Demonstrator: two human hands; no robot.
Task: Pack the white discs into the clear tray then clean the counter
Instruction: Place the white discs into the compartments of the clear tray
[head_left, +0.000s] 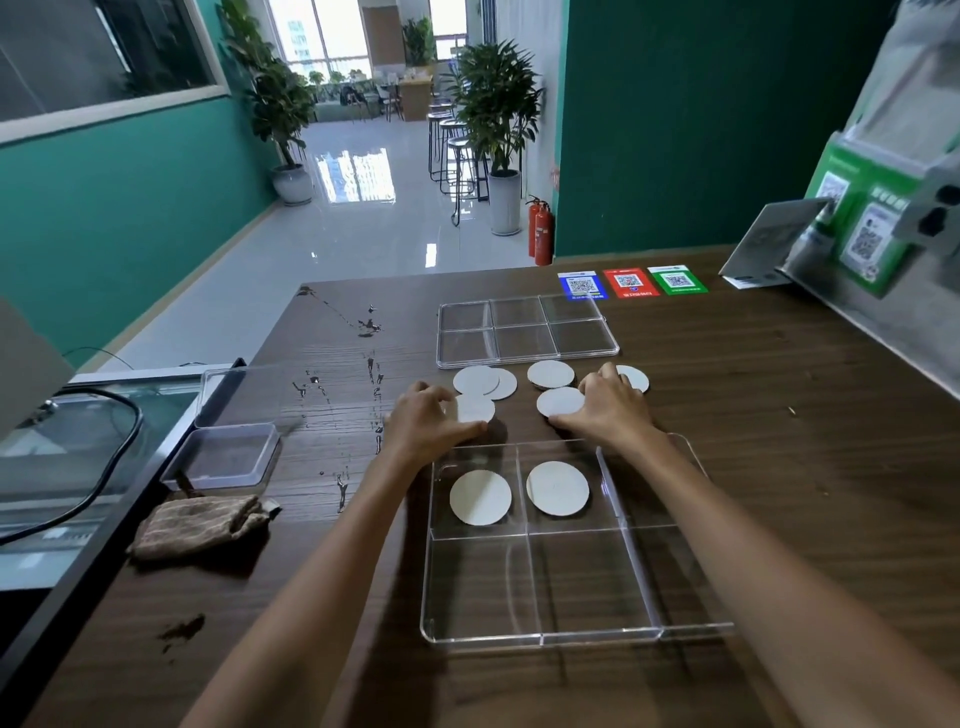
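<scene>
Clear acrylic divided tray (540, 636) holds two round white discs. Beyond its far edge, left hand (428, 423) and right hand (610, 405) each pinch a loose disc on the worktop (779, 467).

Eight white discs in all: two inside the near clear tray (540, 639), one (480, 498) in its far-left compartment, one (557, 488) in the far-middle; six loose on the counter (779, 441) just beyond that tray, among them an overlapping pair (475, 380) (506, 384), a single (550, 373), another (636, 378), and two (475, 409) (560, 401) under the two hands (431, 421) (610, 402). Two clear trays, the second (527, 358) beyond the loose discs. Three code cards (631, 282) beyond that. Left of the near tray: one cloth (200, 525), one small clear box (223, 457).
</scene>
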